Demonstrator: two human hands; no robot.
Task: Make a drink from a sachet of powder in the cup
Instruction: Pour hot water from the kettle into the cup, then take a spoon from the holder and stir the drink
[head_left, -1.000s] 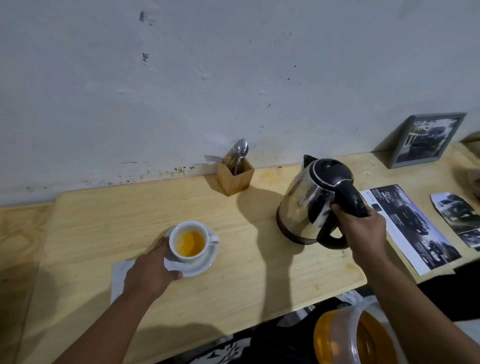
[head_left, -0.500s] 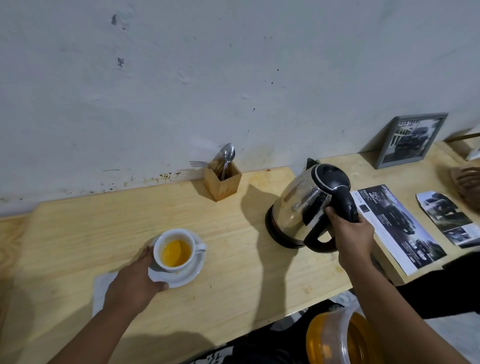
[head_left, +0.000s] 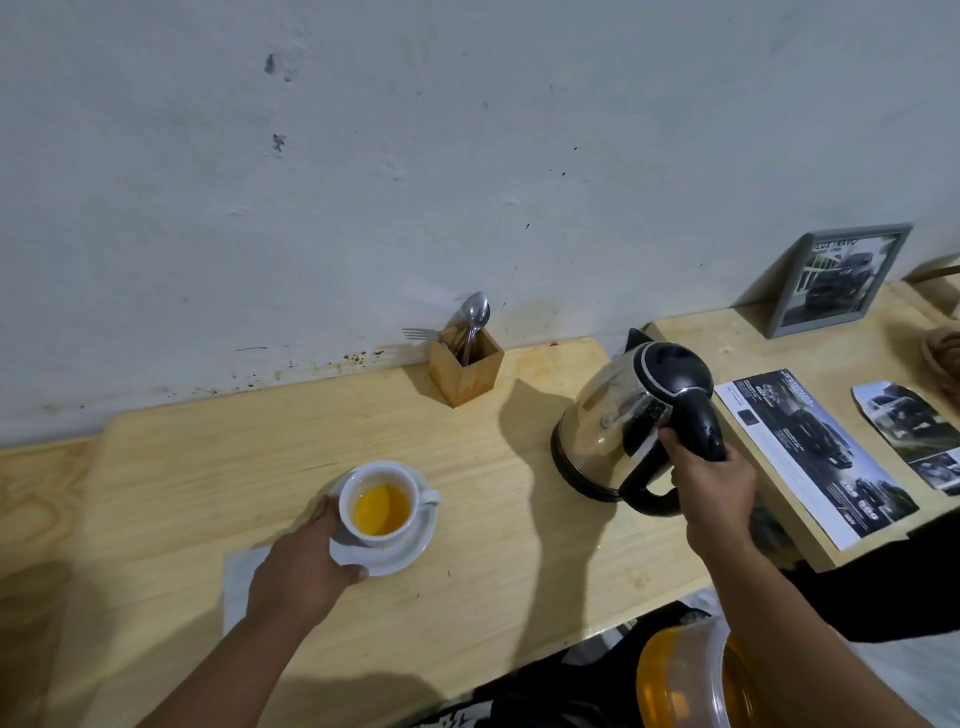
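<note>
A white cup (head_left: 382, 505) holding orange liquid stands on a white saucer (head_left: 400, 553) at the front left of the wooden table (head_left: 218, 467). My left hand (head_left: 301, 569) grips the saucer's near left rim, fingers against the cup's side. A steel kettle (head_left: 618, 415) with a black lid and handle stands on the table to the right, tilted slightly. My right hand (head_left: 711, 488) is wrapped around its black handle. A white paper (head_left: 241, 577) lies under my left hand; I cannot tell whether it is the sachet.
A wooden holder (head_left: 466, 371) with a spoon and fork stands by the wall. A printed leaflet (head_left: 815, 452), a second print (head_left: 914, 431) and a framed picture (head_left: 836, 278) lie on the right. An orange plastic container (head_left: 691, 680) sits below the table's front edge.
The kettle has come down from a slight lift and rests lower on the table, still in my right hand. My left hand stays on the saucer.
</note>
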